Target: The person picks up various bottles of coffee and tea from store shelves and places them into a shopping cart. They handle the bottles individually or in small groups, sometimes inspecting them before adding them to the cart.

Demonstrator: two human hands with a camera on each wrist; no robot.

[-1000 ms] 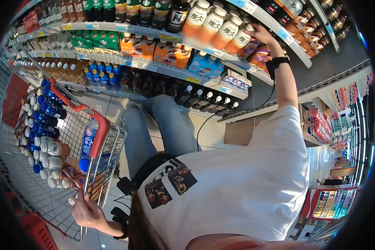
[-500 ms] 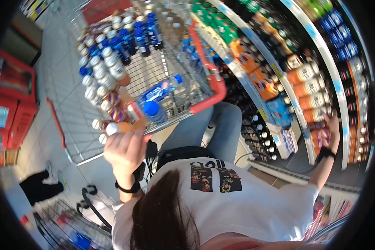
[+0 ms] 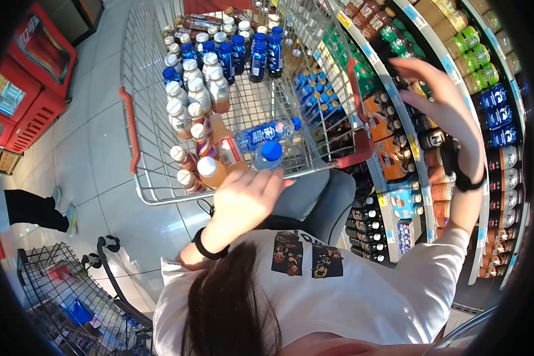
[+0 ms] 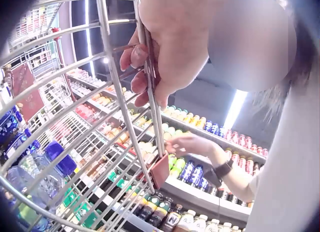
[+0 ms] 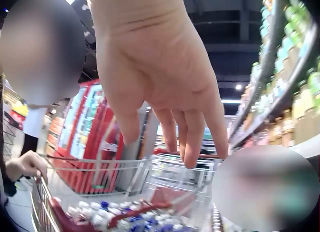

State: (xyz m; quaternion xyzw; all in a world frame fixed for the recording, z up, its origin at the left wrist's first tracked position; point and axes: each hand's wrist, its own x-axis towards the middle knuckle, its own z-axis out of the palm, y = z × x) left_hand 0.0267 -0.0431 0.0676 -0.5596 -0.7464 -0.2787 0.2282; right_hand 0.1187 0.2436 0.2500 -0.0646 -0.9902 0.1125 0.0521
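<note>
My left hand [image 3: 246, 199] is at the near edge of a wire shopping cart [image 3: 151, 200]; in the left wrist view its fingers curl round the metal rim [image 4: 150, 66]. My right hand [image 3: 442, 98] is raised in the air between cart and shelves, its fingers extended and nothing in them, as the right wrist view also shows. Inside the cart stand rows of white-capped bottles [image 3: 199, 92] and blue bottles [image 3: 226, 59]. A clear bottle with a blue label [image 3: 264, 135] lies on its side, close to a blue-capped bottle [image 3: 271, 151] by my left hand.
Curved drink shelves [image 3: 418, 154] run along the right, with orange multipacks [image 3: 391, 155] and dark bottles. A red drinks cooler [image 3: 32, 77] stands at the far left. Behind me on the left is another cart [image 3: 59, 296], near a person's legs [image 3: 35, 210].
My right hand has come away from the bottles on the shelf and swung up and toward the cart. The view has turned left, bringing the cart to the middle. The left hand stays at the cart's edge.
</note>
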